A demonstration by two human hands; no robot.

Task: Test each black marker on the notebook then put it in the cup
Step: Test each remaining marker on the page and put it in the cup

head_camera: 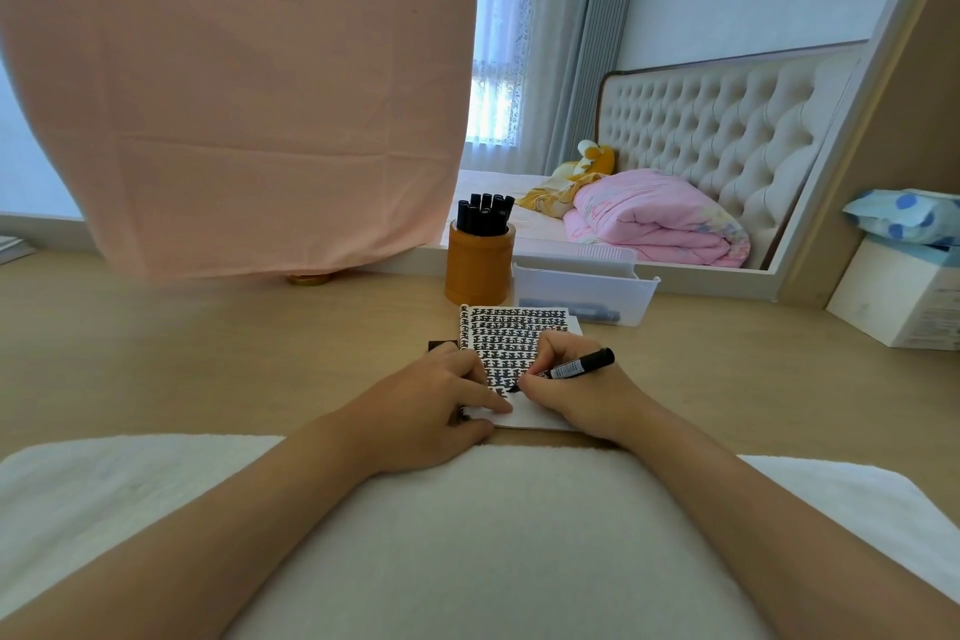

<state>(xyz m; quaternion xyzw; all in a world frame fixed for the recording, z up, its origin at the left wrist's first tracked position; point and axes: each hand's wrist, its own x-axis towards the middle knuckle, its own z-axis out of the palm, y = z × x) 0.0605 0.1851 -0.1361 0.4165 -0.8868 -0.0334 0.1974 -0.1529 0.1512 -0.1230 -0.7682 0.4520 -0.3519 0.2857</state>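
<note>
On the pale wooden desk (208,353), close to the person's body, the notebook (519,327) lay open, its page filled almost to the bottom with rows of black marks. The right hand (566,382) gripped a black marker (579,365) in a writing pinch, the tip down on the paper just under the last row and the barrel leaning away to the right. The left hand (436,395) lay over the page's lower left, fingers fairly straight and pressing it flat, holding nothing that could be made out. Behind the notebook stood the orange cup (479,270), already crowded with black markers (485,213) on end. Just right of it, a clear tray (587,288) seemed to hold at least one more. The test stroke probably wanted to be short and firm, placed in the narrow white strip that remained. The left hand's pressure would keep the page from sliding under it. Fresh ink could smear, so the right palm was best kept clear of the newest marks. Where the cap was could not be told. With the cup so full, the marker would likely need to go in upright, into a gap.
</note>
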